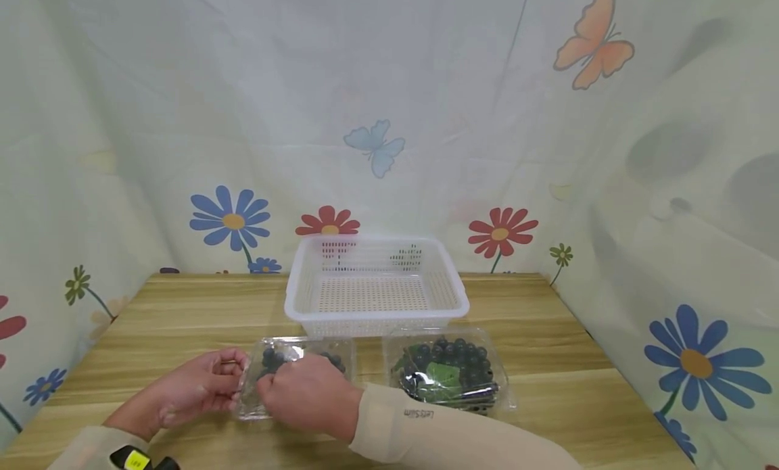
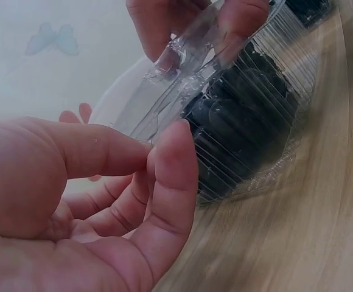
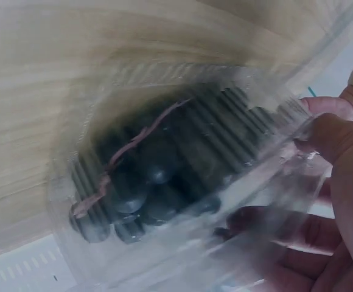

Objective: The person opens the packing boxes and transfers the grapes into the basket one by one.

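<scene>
A clear plastic clamshell box (image 1: 248, 409) of dark grapes (image 3: 158, 173) stands on the table between the hands. At its left side the left hand (image 1: 197, 387) pinches the plastic edge between thumb and index finger (image 2: 173, 182). The right hand (image 1: 310, 392) reaches across its front and grips the lid flap (image 2: 188, 73) with thumb and fingers. In the right wrist view, fingers lie behind the clear lid, and a reddish stem (image 3: 137, 140) runs over the grapes through the ribbed wall. From the head view, the right hand hides much of this box.
A second clear box (image 1: 499, 382) of dark grapes with a green label (image 1: 443, 381) sits to the right, close to the right sleeve (image 1: 450, 429). Behind both boxes stands a white perforated basket (image 1: 377, 316). A flowered curtain (image 1: 414, 64) closes off the table's back and sides.
</scene>
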`<state>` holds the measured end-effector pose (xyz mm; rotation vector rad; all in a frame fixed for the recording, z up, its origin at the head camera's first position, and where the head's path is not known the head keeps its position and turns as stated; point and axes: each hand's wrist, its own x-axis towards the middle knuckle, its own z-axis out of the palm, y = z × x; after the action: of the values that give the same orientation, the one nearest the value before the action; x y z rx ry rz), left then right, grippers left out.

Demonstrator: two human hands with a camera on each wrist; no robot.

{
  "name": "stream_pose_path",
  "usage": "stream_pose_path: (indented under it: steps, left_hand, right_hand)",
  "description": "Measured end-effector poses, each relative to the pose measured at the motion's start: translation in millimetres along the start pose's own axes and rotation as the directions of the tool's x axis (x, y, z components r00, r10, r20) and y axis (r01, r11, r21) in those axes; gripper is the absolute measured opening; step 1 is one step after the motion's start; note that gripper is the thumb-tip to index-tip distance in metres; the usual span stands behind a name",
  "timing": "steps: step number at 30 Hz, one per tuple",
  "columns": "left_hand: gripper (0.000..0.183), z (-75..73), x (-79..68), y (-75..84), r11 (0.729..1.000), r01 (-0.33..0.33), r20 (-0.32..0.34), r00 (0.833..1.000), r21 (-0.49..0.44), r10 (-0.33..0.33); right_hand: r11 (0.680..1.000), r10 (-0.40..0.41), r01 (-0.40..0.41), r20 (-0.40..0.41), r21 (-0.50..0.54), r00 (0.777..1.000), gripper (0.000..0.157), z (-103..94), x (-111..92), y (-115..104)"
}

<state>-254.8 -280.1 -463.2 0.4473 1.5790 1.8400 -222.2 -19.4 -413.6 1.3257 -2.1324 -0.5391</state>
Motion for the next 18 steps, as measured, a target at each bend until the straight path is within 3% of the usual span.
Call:
stream_pose_path:
  steps: [6, 9, 13, 18]
  left_hand:
    - [0.014, 2.9, 0.0, 4.4, 0.999, 0.035, -0.034, 0.999, 0.023, -0.034]
    - [0.014, 4.5, 0.5, 6.1, 0.999, 0.041, -0.036, 0.999, 0.031, -0.040]
    - [0.013, 6.0, 1.1, 7.1, 0.999, 0.034, -0.012, 0.999, 0.026, -0.034]
    - [0.013, 6.4, 1.4, 7.4, 0.999, 0.032, -0.005, 0.999, 0.019, -0.032]
  right_hand:
    - [1.000, 0.021, -0.021, 0.016, -0.007, 1.000, 0.009, -7.6, -2.8, 2.5]
    - [0.999, 0.050, -0.051, 0.064, 0.013, 0.997, 0.010, -10.0, -0.1, 2.7]
    - [0.990, 0.090, -0.108, 0.189, 0.091, 0.978, 0.028, -10.7, 7.2, 6.1]
    - [0.986, 0.042, -0.075, 0.219, 0.147, 0.975, 0.039, -7.1, 15.6, 11.7]
